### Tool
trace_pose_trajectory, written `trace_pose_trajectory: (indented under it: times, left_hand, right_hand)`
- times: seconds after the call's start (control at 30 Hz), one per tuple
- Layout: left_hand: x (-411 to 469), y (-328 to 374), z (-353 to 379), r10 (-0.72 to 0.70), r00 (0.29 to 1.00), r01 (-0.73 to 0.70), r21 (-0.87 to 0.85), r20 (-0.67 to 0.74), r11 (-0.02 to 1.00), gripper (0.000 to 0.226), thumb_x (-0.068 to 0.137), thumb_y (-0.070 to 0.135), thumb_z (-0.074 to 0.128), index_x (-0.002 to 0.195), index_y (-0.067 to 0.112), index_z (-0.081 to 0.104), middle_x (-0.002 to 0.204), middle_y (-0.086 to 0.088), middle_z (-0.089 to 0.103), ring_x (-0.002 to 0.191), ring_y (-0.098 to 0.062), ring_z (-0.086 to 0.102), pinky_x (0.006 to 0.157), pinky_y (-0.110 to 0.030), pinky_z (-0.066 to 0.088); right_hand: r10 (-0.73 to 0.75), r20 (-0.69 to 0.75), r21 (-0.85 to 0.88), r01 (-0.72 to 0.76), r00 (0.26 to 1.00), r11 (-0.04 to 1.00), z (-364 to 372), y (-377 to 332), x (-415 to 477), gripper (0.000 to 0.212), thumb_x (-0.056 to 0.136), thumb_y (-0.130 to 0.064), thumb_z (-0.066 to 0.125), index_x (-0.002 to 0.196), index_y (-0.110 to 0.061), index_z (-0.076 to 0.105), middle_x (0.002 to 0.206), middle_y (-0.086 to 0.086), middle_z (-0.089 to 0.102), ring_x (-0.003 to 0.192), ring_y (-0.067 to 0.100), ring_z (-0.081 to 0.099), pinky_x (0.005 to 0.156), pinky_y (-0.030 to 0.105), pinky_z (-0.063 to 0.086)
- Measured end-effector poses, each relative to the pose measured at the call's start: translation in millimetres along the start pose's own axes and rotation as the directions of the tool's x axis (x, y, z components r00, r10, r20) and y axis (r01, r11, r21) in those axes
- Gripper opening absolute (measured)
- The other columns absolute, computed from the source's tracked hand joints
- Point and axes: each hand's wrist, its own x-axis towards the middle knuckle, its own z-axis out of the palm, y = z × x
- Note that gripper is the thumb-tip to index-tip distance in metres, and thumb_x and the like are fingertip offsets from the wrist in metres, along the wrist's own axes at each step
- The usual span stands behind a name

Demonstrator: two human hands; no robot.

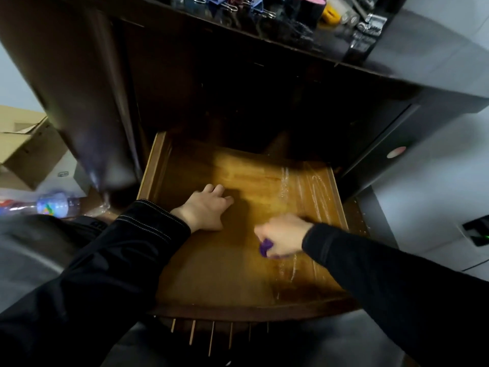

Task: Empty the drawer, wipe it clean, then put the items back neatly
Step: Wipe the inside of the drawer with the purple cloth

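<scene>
Right hand (283, 238) around purple cloth (265, 247) inside drawer (211, 274), lengthwise out from cabinet (185, 88).

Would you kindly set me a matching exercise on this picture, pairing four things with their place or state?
Things:
1 left hand
2 cloth
3 drawer
4 binder clips

Places or states:
a on the desk top
b gripped by the right hand
c resting on the drawer's floor
d pulled open, shiny streaks at its right

Pairs: 1-c, 2-b, 3-d, 4-a
</scene>
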Motion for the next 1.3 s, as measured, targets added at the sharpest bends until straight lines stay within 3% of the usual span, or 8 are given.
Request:
trace_pose_trajectory:
  times: [0.17,0.3,0.47,0.63,0.77,1.03,1.13,1.3]
  left_hand:
    - [1,1,-1,-0.001,1.0,0.001,0.006,0.018,1.0,0.074,0.086,0.042,0.068,0.15,0.027,0.034,0.14,-0.007,0.035,0.126,-0.03,0.037,0.096,-0.042,0.048]
    - [2,0,0,-0.008,1.0,0.008,0.005,0.018,1.0,0.073,0.086,0.042,0.067,0.15,0.028,0.034,0.142,-0.007,0.034,0.127,-0.03,0.037,0.097,-0.042,0.048]
    - [3,0,0,-0.015,1.0,0.015,0.008,0.015,1.0,0.072,0.086,0.04,0.067,0.149,0.028,0.035,0.141,-0.007,0.035,0.126,-0.029,0.038,0.095,-0.041,0.049]
    - [1,0,0,-0.008,1.0,0.008,0.007,0.01,1.0,0.072,0.085,0.042,0.067,0.148,0.029,0.035,0.139,-0.007,0.036,0.124,-0.029,0.038,0.094,-0.041,0.047]
    - [1,0,-1,-0.006,1.0,0.006,0.002,0.017,1.0,0.075,0.084,0.044,0.07,0.149,0.029,0.034,0.141,-0.007,0.034,0.126,-0.029,0.037,0.095,-0.041,0.049]
    - [3,-1,-1,-0.014,0.999,0.013,0.004,0.031,1.0,0.075,0.086,0.04,0.068,0.151,0.03,0.032,0.143,-0.007,0.033,0.127,-0.029,0.037,0.096,-0.041,0.049]
    - [3,0,-1,-0.013,0.999,0.013,-0.005,0.035,1.0,0.073,0.086,0.038,0.068,0.15,0.03,0.033,0.142,-0.006,0.035,0.127,-0.028,0.037,0.096,-0.041,0.049]
    - [4,-2,0,-0.007,1.0,0.007,-0.006,0.028,1.0,0.072,0.086,0.036,0.067,0.15,0.03,0.034,0.142,-0.006,0.034,0.128,-0.029,0.036,0.097,-0.042,0.049]
  right_hand:
    - [-0.203,0.128,-0.046,0.211,0.971,0.976,40,-30,-40,0.019,0.091,-0.006,0.062,0.105,-0.017,0.054,0.091,0.004,0.062,0.08,0.023,0.059,0.068,0.038,0.049]
    - [-0.058,0.012,0.016,0.057,0.998,0.998,5,-1,-12,0.023,0.088,-0.033,0.073,0.098,-0.025,0.054,0.088,-0.004,0.062,0.081,0.014,0.06,0.073,0.032,0.055]
    - [0.092,-0.14,-0.067,-0.102,0.986,0.993,-33,39,34,0.026,0.088,-0.039,0.072,0.1,-0.025,0.053,0.087,-0.005,0.062,0.079,0.016,0.059,0.07,0.031,0.053]
    - [-0.096,0.039,-0.115,0.1,0.995,0.988,-4,-3,3,0.025,0.087,-0.032,0.074,0.098,-0.021,0.054,0.074,-0.007,0.052,0.071,0.014,0.055,0.058,0.029,0.045]
    - [-0.306,0.125,-0.273,0.329,0.944,0.904,33,-36,-32,0.016,0.089,-0.009,0.068,0.1,-0.01,0.056,0.074,0.002,0.056,0.067,0.023,0.055,0.058,0.035,0.042]
    - [-0.173,0.05,-0.216,0.179,0.984,0.96,-4,-15,-16,0.029,0.088,-0.033,0.073,0.099,-0.02,0.049,0.089,0.002,0.064,0.077,0.022,0.06,0.061,0.032,0.042]
    - [-0.263,0.116,-0.278,0.286,0.958,0.917,8,-33,-23,0.022,0.09,-0.023,0.069,0.095,-0.017,0.048,0.084,0.004,0.062,0.074,0.023,0.06,0.056,0.031,0.039]
    - [-0.337,0.142,-0.344,0.366,0.931,0.865,16,-62,-25,0.011,0.091,-0.007,0.06,0.1,-0.012,0.059,0.099,0.01,0.07,0.088,0.031,0.066,0.072,0.039,0.053]
